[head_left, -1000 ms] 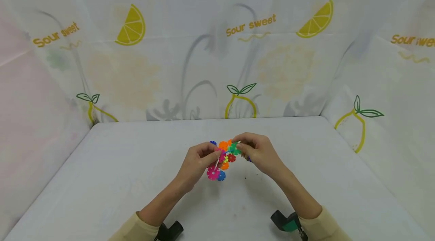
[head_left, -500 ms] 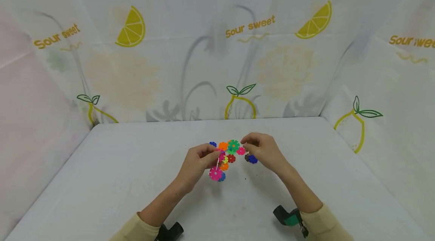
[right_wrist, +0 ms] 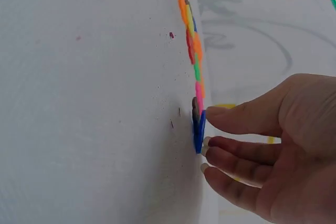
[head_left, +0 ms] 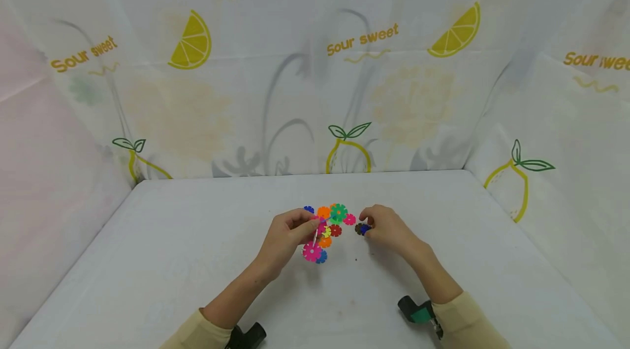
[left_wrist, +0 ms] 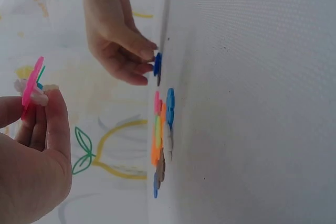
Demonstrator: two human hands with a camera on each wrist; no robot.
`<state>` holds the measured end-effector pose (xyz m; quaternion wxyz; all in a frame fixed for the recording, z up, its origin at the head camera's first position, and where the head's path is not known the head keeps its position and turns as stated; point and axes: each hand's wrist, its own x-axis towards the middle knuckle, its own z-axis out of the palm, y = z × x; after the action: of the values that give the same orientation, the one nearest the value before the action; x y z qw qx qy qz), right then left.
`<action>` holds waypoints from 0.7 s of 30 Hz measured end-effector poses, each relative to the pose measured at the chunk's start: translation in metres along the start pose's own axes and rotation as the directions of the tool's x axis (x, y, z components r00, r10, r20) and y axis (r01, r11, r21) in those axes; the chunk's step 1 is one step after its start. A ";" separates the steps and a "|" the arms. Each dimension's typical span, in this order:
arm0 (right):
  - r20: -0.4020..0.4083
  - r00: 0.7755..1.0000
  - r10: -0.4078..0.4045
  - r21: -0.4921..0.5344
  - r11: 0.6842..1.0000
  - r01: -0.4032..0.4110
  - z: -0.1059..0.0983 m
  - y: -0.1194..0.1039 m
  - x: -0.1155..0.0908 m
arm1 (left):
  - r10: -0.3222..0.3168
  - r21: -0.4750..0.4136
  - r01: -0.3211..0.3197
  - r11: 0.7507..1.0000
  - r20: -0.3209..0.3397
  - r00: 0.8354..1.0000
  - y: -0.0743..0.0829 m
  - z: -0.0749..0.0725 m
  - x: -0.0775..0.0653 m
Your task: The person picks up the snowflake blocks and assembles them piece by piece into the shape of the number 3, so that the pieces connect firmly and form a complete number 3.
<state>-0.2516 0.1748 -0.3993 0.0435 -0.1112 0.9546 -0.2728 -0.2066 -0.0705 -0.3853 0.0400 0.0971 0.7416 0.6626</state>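
My left hand (head_left: 290,234) pinches a small joined piece of plastic snowflake discs above the table. A pink disc (head_left: 312,251) hangs from it, and in the left wrist view a pink disc (left_wrist: 32,83) shows edge-on with white, yellow and green parts near it. At the right end of the loose discs, my right hand (head_left: 394,228) has its thumb and fingertips around a dark blue snowflake disc (right_wrist: 199,135). That disc stands tilted against the table, beside a dark brown disc (head_left: 359,228). The hand's fingers partly cover the blue disc in the head view.
Several loose snowflake discs lie together on the white table (head_left: 197,261), among them a green disc (head_left: 338,212), a pink one, a red disc (head_left: 335,230) and orange ones. Behind the table hangs a lemon-print cloth (head_left: 266,92). Each wrist carries a black camera mount.
My right hand has left the joined piece and moved right and down to the dark blue disc. The left hand stays in place, its piece turned slightly.
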 end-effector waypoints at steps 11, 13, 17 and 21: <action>-0.009 1.000 0.021 -0.049 0.999 -0.021 0.001 0.006 0.000 | 0.009 0.008 -0.009 1.000 0.018 1.000 -0.004 0.002 0.001; -0.014 1.000 0.027 -0.044 0.999 -0.027 0.001 0.006 0.000 | 0.008 0.013 -0.008 1.000 0.014 1.000 -0.004 0.002 0.001; -0.011 0.999 0.030 -0.003 1.000 -0.030 -0.001 0.005 0.000 | -0.001 0.018 0.001 1.000 0.006 1.000 -0.004 0.002 0.001; -0.005 1.000 -0.012 0.027 1.000 0.012 -0.003 0.005 0.000 | -0.013 0.024 0.013 1.000 0.003 1.000 -0.004 0.003 0.000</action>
<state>-0.2531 0.1804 -0.3988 0.0411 -0.1155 0.9503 -0.2861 -0.2068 -0.0682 -0.3890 0.0444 0.0938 0.7500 0.6533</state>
